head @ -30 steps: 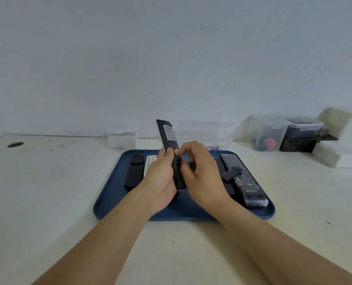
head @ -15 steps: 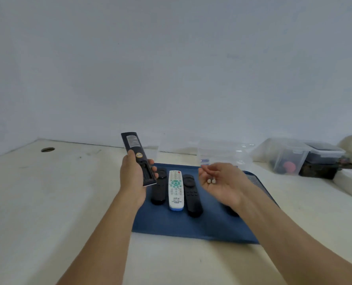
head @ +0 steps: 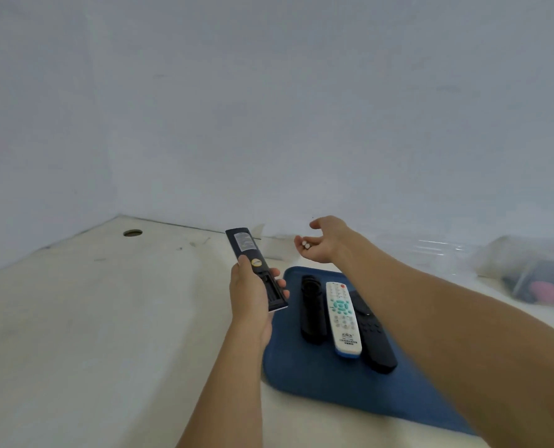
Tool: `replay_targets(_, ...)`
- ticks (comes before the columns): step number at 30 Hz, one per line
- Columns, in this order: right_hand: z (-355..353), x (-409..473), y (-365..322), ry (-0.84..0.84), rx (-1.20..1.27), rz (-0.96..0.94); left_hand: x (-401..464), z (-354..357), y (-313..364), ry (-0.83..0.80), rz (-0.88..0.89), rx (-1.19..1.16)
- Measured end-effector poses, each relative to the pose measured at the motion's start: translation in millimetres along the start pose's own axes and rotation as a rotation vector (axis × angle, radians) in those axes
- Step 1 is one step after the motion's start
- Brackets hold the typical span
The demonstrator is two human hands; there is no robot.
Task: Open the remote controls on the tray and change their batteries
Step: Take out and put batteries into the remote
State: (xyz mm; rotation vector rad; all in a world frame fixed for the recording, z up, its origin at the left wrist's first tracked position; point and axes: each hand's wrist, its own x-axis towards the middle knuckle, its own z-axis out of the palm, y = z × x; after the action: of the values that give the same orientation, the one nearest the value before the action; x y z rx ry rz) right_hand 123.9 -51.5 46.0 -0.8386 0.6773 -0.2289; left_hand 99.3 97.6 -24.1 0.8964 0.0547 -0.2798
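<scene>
Gripping: left hand [head: 249,294] curls round black remote [head: 255,268], back side up, batt bay open.
Axis: long, far end pointing away & slightly left, raised off table [head: 91,318].
Right hand [head: 322,242]: palm up, cupping 2 batteries [head: 306,244], beyond tray [head: 301,376].
Tray: 3 remotes lying lengthwise, white remote [head: 343,318] mid.

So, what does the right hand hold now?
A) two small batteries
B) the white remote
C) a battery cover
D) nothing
A: the right hand is stretched out beyond the tray with two small batteries lying in its cupped fingers, while the white remote lies on the tray.
</scene>
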Motion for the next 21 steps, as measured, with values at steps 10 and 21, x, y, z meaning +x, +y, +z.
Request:
replay_targets(10, 24.6, 8.0, -16.9, -0.026, -0.035, -0.103, 7.3, 1.2, -3.2, 0.005, 0.000, 0.018)
replay_targets(21, 41.0, 28.2, -9.4, -0.176, 0.102, -0.069, 12.8, 1.7, -3.6, 0.002, 0.007, 0.054)
